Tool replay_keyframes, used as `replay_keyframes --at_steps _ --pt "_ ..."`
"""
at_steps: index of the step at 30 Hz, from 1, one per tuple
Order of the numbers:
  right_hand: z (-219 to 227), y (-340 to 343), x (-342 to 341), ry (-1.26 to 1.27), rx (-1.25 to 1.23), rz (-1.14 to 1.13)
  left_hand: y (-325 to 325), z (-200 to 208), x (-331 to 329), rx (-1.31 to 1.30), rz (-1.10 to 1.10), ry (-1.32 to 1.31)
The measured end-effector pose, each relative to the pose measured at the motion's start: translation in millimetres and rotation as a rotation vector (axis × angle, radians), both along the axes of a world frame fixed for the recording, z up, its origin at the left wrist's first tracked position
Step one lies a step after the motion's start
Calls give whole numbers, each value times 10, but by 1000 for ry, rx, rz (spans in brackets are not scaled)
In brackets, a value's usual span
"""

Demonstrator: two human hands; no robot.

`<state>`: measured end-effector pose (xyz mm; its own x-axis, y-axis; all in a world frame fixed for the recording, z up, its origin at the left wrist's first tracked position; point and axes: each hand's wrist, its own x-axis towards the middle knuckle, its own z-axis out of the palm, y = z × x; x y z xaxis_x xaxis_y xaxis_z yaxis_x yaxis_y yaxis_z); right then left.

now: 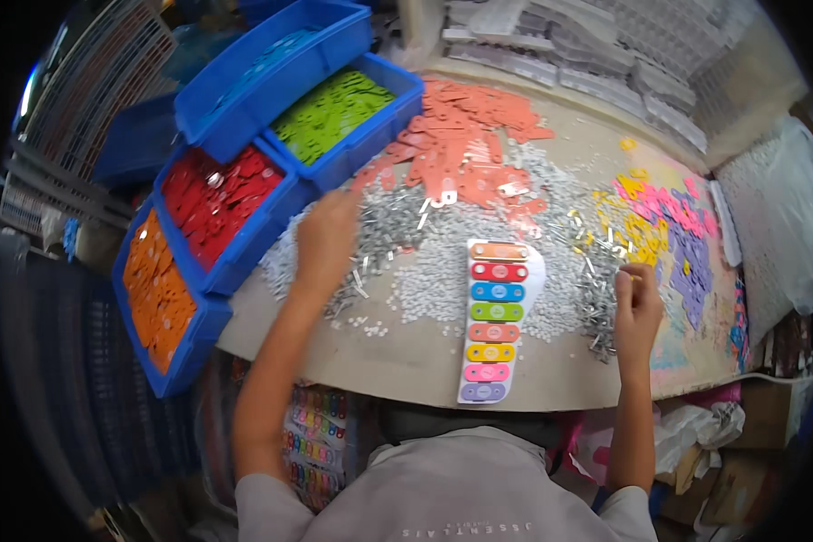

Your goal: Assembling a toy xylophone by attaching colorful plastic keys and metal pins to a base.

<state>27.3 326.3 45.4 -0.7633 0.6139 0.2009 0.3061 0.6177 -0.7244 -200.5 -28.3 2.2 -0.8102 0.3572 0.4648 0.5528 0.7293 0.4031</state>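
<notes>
A toy xylophone (494,331) lies upright in front of me on the table, a white base with several coloured bars across it. Orange-peach, red, blue, green, yellow, pink and purple bars sit on it. My left hand (328,237) is over the silver metal pins (384,217) beside the blue bins; its fingertips are blurred, and what they touch is hidden. To the right of the xylophone, my right hand (638,303) is closed with fingers pinched at the edge of another pile of metal pins (596,303). Whatever it holds is too small to name.
Blue bins hold red bars (221,203), orange bars (156,294), green bars (334,113) and blue bars (266,68). Loose coral bars (465,135) are heaped behind small white pieces (434,271). Yellow (646,239), pink (682,212) and purple bars (688,271) lie at right.
</notes>
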Motion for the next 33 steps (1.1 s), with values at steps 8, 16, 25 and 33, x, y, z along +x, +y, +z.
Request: replay_keyframes --at_steps 8,16,25,33 --pt "-593 997 873 72 328 -271 -642 -266 16 -184 69 10" --pt "-625 1027 942 -47 108 -311 -437 -167 31 -184 80 -58" --pt "-619 1000 792 -140 483 -200 72 280 759 547 -63 -617" --pt "-298 241 576 144 -157 -153 330 125 1050 804 -313 -1312"
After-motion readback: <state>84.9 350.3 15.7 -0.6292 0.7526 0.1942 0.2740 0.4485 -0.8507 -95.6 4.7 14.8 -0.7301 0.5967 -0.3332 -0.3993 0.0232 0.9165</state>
